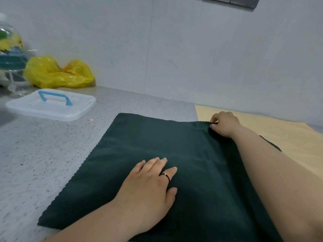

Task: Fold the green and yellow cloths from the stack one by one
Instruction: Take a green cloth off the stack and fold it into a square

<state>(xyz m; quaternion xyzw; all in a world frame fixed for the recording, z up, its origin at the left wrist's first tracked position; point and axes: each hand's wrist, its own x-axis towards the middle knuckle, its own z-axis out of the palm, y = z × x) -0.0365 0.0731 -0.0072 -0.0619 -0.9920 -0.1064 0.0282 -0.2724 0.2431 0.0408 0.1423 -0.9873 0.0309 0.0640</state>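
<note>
We are on the green cloth point(139, 151), which lies spread on the counter point(43, 154) under both hands. Our left hand point(150, 187) presses it flat, fingers straight. Our right hand point(223, 124) pinches its far corner, over the yellow cloth point(288, 137). Next, we judge, that corner must be carried toward the left hand to make the fold.

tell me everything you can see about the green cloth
The green cloth is dark green, matte and soft-looking, with zigzag-cut edges. It lies spread nearly flat on the speckled grey counter, its right side over the yellow cloth. The left hand rests flat on it near the middle. The right hand pinches its far right corner, where the fabric bunches slightly. The arms hide part of its near edge.
</note>
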